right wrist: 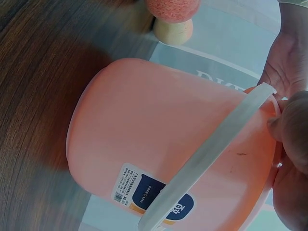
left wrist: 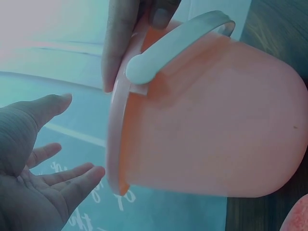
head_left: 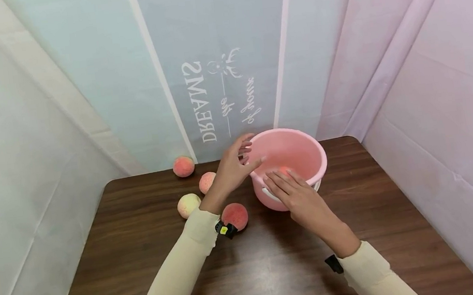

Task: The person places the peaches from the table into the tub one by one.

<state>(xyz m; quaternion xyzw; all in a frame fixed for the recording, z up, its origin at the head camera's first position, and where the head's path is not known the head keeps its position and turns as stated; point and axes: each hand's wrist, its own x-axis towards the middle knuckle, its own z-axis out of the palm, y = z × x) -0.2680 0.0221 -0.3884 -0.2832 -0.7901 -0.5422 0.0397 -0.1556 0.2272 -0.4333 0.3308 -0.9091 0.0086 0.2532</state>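
Note:
A pink bucket with a pale handle stands upright near the back edge of the table. My right hand grips its near rim, the fingers over the mouth and the thumb against the outer wall. Beside the left rim is my left hand, fingers spread and holding nothing; in the left wrist view its fingertips come right up to the rim. Inside the bucket an orange-red patch shows just past the right fingers, mostly hidden.
Left of the bucket lie several fuzzy peaches: a red one, a cream one, a pink one partly behind the left wrist, and another at the back edge. A printed curtain hangs behind the brown table.

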